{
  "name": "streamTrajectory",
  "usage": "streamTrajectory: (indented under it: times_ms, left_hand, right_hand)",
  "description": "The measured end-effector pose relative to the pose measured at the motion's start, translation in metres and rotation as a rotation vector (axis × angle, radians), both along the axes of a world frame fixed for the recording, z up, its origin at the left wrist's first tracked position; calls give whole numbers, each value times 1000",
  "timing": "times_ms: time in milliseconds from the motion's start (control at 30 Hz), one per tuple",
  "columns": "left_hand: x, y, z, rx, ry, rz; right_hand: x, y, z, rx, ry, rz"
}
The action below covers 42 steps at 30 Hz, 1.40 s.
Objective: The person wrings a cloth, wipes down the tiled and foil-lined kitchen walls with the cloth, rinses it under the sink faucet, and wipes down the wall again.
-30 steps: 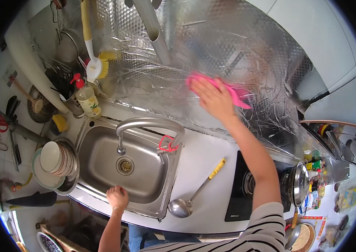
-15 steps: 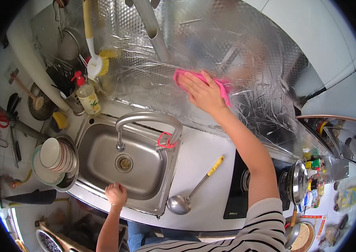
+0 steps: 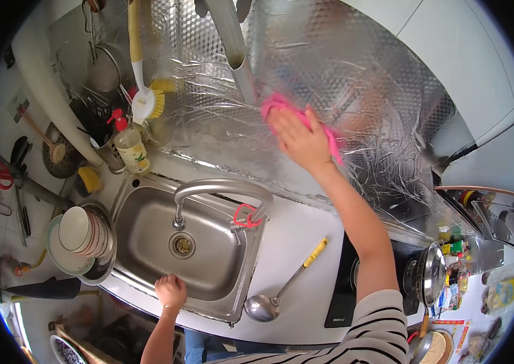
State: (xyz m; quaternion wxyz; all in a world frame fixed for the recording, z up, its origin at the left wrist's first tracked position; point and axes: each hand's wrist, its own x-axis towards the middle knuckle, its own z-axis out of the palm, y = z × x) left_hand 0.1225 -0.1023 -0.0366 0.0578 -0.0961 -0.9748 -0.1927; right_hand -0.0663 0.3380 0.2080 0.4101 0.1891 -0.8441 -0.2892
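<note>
Pink cloth (image 3: 334,147): pressed it against the shiny foil-like wall covering (image 3: 384,73), above the counter (image 3: 299,218) and near the lower end of a slanting metal tube (image 3: 244,82). Laid the right hand (image 3: 301,138) flat over it, with fingers extended and thumb held apart, and pinned it by contact from above rather than clamping it between the fingers. Left its pink edges showing past the fingertips and beside the wrist. Rested the left hand (image 3: 171,291) at the front rim of the sink (image 3: 211,273), with fingers bent; could not tell whether closed on the rim or just set upon it. Saw over the basin a curved faucet (image 3: 223,184), with a red loop (image 3: 245,216) around its base. Found on the counter, to the right of the sink, a ladle (image 3: 262,308) with a yellow handle, lying with its bowl toward the front edge. Noted farther right a black cooktop (image 3: 340,297), with a shiny metal lid (image 3: 434,273) at its far side. Saw on the left a pump bottle (image 3: 131,150) standing upright behind the sink, a yellow sponge (image 3: 90,179) near it, and stacked bowls (image 3: 77,229) tilted beside the basin. Glimpsed above the bottle a white brush (image 3: 144,104) with yellow bristles, hanging before the covering.
</note>
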Motion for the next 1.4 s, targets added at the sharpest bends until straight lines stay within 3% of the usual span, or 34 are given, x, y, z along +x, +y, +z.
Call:
streamTrajectory:
  times_ms: [67,133,167,233,267,333,433,700,933,1100,1400]
  left_hand:
    - [2,-1,2,-20,-40,3]
    - [1,-1,0,-14,-4,-7]
    - [0,-1,0,-15,-11,7]
    - [1,-1,-1,-18,0,9]
    - [1,-2,-1,-27,0,-1]
    - [-2,1,-1,-15,-1,4]
    - [1,0,3,-6,-28,7]
    - [1,0,-1,-5,-1,5]
    - [3,-3,0,-17,-28,-13]
    - [3,-2,-4,9,6,1]
    - [2,-2,2,2,-30,-7]
  right_hand:
    - [6,2,-32,61,10,20]
    - [22,12,-54,415,-203,1]
    - [25,20,-62,420,-195,-3]
    - [27,32,-71,345,-286,-84]
    - [31,23,-50,348,-286,-88]
    - [31,14,1,4,-106,-6]
    - [20,-11,17,-51,-88,35]
    - [52,25,14,-10,-123,-12]
    - [17,-24,15,-159,-156,77]
    - [44,14,14,-119,-170,35]
    - [-6,-48,10,-158,-221,98]
